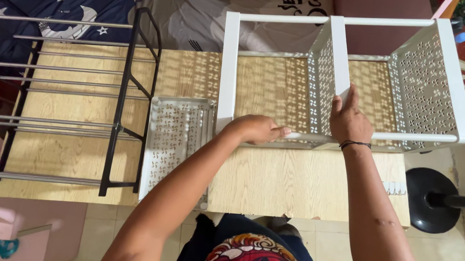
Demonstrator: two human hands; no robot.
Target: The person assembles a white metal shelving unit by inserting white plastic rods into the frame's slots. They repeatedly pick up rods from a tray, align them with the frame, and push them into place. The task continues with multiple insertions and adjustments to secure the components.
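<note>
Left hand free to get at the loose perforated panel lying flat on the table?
Probably yes. The left hand rests on the white rack, and the loose panel lies flat just beside it on the table, nothing between them. The metal shoe rack stands farther left.

My left hand (255,129) hides part of the rack's (341,79) lower rail. Right fingertips disappear behind the divider (330,71). Black frame (61,102) is cut at the left edge; fan base (431,200) partly behind the table (274,181).

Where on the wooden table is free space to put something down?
Bare wood lies on the table in front of the white perforated rack, below the left hand and right hand. The left side is crowded: black metal rack and flat white panel.
</note>
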